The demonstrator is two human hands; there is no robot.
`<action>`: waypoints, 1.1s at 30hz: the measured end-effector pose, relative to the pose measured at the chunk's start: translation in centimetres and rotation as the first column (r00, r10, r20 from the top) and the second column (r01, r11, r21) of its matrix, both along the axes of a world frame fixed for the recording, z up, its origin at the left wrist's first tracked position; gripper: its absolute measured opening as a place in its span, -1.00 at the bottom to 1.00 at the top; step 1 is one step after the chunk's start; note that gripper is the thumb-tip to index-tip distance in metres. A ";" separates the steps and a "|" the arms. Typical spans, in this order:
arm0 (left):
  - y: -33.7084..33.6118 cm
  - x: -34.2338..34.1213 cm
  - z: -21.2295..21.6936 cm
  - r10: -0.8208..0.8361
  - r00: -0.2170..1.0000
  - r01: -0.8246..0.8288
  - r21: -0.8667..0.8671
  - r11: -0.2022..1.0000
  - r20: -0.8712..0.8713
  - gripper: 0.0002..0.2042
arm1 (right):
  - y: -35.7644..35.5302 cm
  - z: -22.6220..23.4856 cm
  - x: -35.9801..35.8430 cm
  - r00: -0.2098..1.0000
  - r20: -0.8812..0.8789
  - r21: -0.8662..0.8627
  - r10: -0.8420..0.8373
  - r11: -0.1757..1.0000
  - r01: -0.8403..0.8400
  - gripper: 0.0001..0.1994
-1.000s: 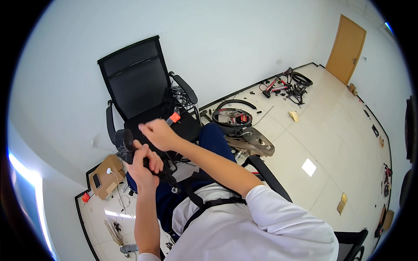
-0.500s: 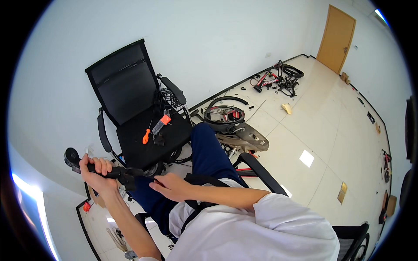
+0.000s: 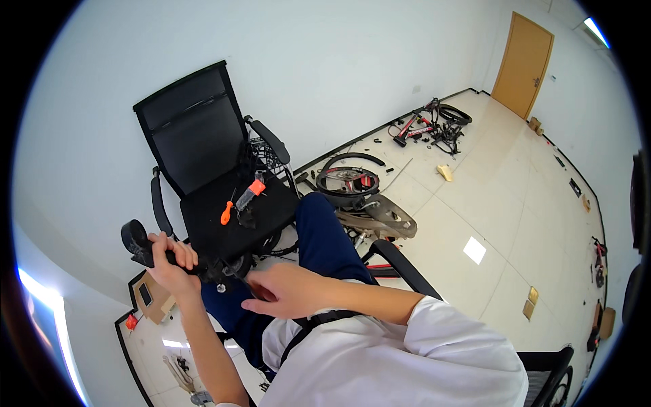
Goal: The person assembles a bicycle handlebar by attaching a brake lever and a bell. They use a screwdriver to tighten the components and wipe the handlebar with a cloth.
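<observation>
My left hand (image 3: 173, 261) is wrapped around a black bar-shaped part (image 3: 211, 271) with a round ring-like end (image 3: 134, 235) sticking out beyond the fist. The part's other end points toward my right hand (image 3: 288, 290), above my lap. Curled fingers of the right hand close on a thin tool (image 3: 239, 277) with a narrow shaft that reaches the part; its handle is hidden in the palm. In front of me, an orange-handled screwdriver (image 3: 226, 214) lies on a black chair seat (image 3: 203, 200), beside an orange and grey packet (image 3: 253, 191).
Bicycle wheels and tyres (image 3: 349, 178) lie by the wall, past my knee, with a grey-brown panel (image 3: 392, 218). Farther back is a red and black frame (image 3: 415, 129). A cardboard piece (image 3: 154, 296) and metal parts (image 3: 180, 376) are on the floor at left.
My left hand and the black part have moved right and slightly down, and the part has turned. My right hand has rolled over, its thumb now lower, close by the part's end.
</observation>
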State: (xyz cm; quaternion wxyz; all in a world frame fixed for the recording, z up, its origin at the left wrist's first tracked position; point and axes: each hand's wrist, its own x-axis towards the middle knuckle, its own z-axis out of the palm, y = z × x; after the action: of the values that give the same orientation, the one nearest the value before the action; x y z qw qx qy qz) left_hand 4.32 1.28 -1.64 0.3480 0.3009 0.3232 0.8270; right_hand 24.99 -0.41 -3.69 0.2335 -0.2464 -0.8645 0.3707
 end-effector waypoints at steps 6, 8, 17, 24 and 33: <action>-0.6 0.3 0.5 -0.192 0.971 0.215 -0.168 0.962 0.139 -0.75 | -0.4 -1.5 -3.3 0.818 -0.461 0.708 0.345 0.699 0.104 -0.72; -0.3 0.7 0.0 -0.311 0.940 0.334 -0.190 0.923 0.141 -0.74 | -0.8 -1.7 -3.7 0.877 -0.246 0.671 0.414 0.725 -0.154 -0.69; 0.1 0.2 -5.4 0.052 0.947 -0.069 -0.043 0.997 -0.316 -0.76 | 3.1 5.1 -6.4 0.852 -0.461 0.808 0.247 0.513 0.289 -0.69; -1.7 4.2 -0.4 -0.240 0.967 0.220 -0.198 0.955 -0.081 -0.87 | 10.0 1.6 -8.1 0.795 -0.594 0.324 -0.126 0.867 0.379 -0.70; -2.8 2.7 1.0 -0.309 0.951 0.311 -0.066 0.948 0.028 -0.94 | 12.4 -4.4 -10.4 0.992 -0.010 -0.513 -0.127 0.852 0.104 -0.56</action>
State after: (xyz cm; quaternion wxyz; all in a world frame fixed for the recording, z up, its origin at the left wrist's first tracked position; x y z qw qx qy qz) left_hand 7.02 -1.56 -0.66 0.4866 0.3284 0.2976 0.7529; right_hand 14.60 11.95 -8.05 0.2002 -0.3428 -0.7134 0.5774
